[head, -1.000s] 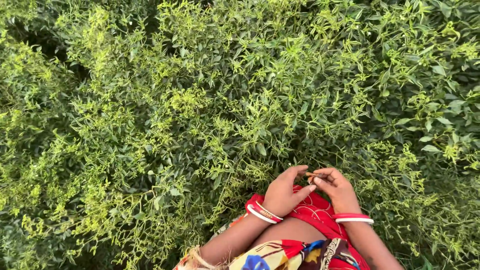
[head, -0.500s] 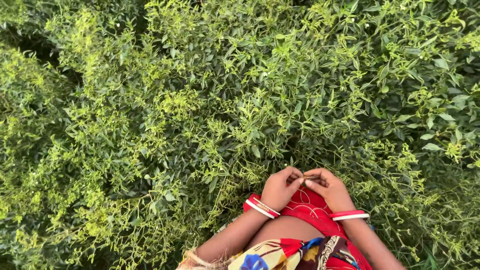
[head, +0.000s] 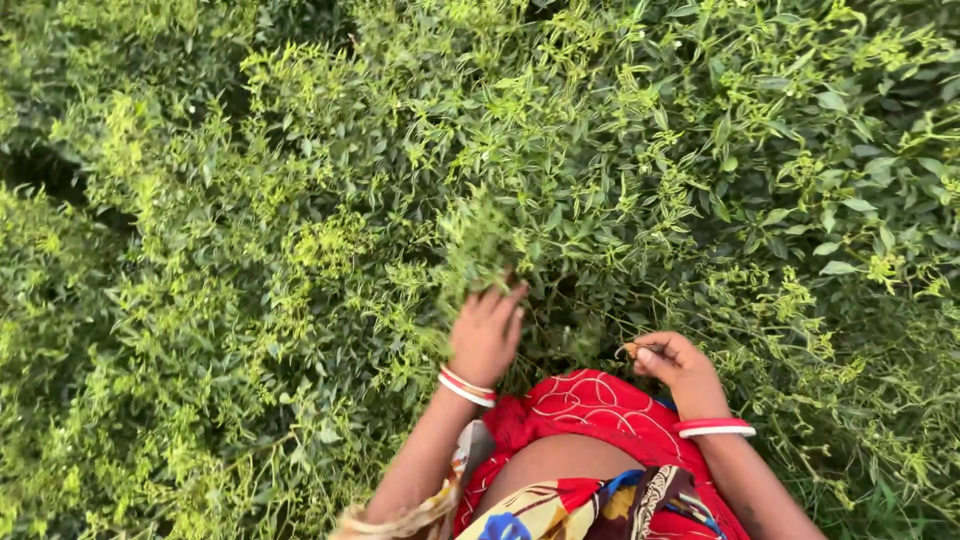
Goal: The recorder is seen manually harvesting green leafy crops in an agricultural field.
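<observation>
I am watching the two hands, which were close together over the red cloth a second ago, now working apart. The left hand is reaching up and forward into the bush, its fingers spread and pushing among a blurred sprig of leaves — I cannot tell whether they are closing on anything yet. The right hand is staying low, just beside the cloth, its fingers curled around a small brownish piece that is peeking out at the fingertips; it looks like a picked pod, though it is too small to be sure. Both wrists are wearing red and white bangles. I am judging that the split means one pick is finished and being kept in the right hand, while the left is parting the foliage in search of another — the plants are standing dense all around, touching both hands.
</observation>
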